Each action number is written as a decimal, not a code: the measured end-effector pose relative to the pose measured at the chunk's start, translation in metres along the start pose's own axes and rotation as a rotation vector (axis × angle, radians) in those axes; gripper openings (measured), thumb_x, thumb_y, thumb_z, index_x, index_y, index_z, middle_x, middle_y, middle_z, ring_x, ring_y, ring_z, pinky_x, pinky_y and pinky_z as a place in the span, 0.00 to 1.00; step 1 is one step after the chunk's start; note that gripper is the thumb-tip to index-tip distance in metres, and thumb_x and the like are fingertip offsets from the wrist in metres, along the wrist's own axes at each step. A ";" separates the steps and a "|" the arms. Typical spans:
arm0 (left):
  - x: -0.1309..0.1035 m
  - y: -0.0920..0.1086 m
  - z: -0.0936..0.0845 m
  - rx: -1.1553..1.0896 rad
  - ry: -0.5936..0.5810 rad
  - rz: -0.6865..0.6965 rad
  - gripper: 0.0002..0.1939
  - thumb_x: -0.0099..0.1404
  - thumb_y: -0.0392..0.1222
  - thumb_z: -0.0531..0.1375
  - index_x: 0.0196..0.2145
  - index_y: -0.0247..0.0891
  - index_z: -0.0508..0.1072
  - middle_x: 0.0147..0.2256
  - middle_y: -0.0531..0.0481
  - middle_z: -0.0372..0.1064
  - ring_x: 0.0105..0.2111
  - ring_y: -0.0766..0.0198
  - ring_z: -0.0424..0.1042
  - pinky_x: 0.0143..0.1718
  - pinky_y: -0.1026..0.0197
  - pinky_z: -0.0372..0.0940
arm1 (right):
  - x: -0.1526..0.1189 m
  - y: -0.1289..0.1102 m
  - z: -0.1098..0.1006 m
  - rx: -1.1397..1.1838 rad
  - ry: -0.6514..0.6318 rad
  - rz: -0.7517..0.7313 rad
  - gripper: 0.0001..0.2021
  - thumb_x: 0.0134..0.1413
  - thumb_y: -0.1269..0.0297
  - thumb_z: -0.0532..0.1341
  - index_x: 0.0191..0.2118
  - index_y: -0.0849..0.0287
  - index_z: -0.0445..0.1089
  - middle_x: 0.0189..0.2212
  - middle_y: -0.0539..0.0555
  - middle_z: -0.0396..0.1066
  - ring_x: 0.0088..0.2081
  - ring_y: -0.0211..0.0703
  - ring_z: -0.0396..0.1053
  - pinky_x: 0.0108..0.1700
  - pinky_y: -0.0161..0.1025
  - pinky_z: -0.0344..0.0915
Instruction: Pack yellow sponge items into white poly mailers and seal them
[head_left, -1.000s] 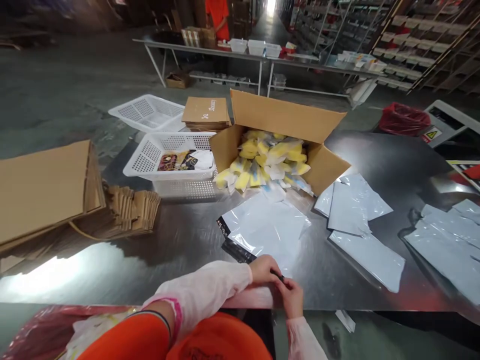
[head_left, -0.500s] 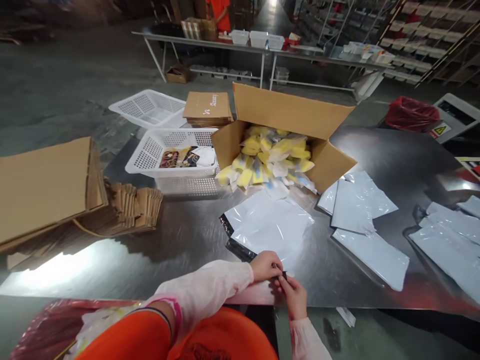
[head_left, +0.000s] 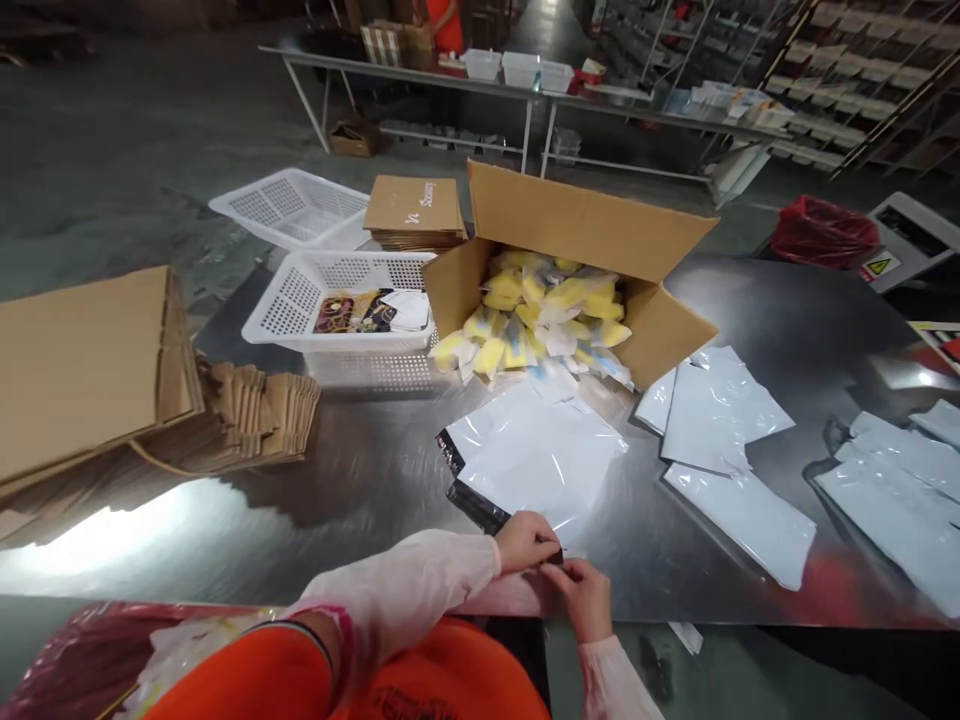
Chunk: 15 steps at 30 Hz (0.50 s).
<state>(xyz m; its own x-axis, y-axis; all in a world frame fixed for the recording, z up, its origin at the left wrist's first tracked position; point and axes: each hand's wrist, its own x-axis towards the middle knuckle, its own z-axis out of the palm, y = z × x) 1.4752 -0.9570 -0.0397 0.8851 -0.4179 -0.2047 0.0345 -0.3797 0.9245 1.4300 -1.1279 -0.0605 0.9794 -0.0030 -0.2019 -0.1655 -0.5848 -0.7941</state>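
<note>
At the table's front edge my left hand (head_left: 526, 541) and my right hand (head_left: 585, 596) meet, fingertips pinched close together. Between them is a small black item (head_left: 556, 556), too small to identify; both hands seem to grip it. Just beyond my hands lie overlapping white plastic mailer bags (head_left: 536, 455) with black strips at their left side. Behind the bags, an open cardboard box (head_left: 592, 222) holds many yellow items in clear wrappers (head_left: 547, 305), some spilling over its front.
White baskets (head_left: 337, 342) and stacked flat cardboard (head_left: 415, 205) stand back left. Folded cardboard (head_left: 82, 370) lies far left. More white bags (head_left: 742, 520) lie right on the metal table (head_left: 375, 430). A person in orange (head_left: 448, 28) stands behind a far table.
The view has shifted slightly. My hands stay together at the table's edge, and my right hand's fingers have turned a little around the black item.
</note>
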 end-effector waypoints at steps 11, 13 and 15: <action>0.002 -0.004 -0.017 -0.638 0.474 -0.223 0.10 0.58 0.45 0.59 0.25 0.35 0.70 0.26 0.50 0.68 0.27 0.67 0.66 0.32 0.64 0.62 | 0.099 0.025 -0.031 -0.402 -0.018 -0.833 0.11 0.54 0.73 0.53 0.29 0.56 0.72 0.31 0.53 0.72 0.40 0.44 0.68 0.44 0.43 0.64; -0.010 -0.010 -0.066 -0.729 0.773 -0.298 0.12 0.62 0.43 0.54 0.23 0.35 0.65 0.25 0.50 0.67 0.26 0.68 0.65 0.30 0.64 0.63 | 0.099 0.035 -0.027 -0.407 0.004 -0.860 0.12 0.53 0.75 0.52 0.30 0.57 0.71 0.34 0.54 0.73 0.42 0.44 0.68 0.44 0.44 0.65; -0.040 -0.021 -0.137 -0.675 1.004 -0.305 0.13 0.63 0.40 0.50 0.21 0.36 0.59 0.21 0.51 0.62 0.25 0.68 0.65 0.31 0.62 0.64 | 0.096 0.045 -0.026 -0.435 0.010 -0.866 0.12 0.53 0.75 0.51 0.32 0.57 0.71 0.37 0.56 0.72 0.44 0.45 0.68 0.45 0.44 0.65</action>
<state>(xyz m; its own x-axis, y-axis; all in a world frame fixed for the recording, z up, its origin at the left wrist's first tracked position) 1.5021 -0.8193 -0.0072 0.7518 0.5398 -0.3786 0.2691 0.2729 0.9236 1.5193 -1.1751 -0.1008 0.7430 0.5644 0.3597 0.6692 -0.6367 -0.3831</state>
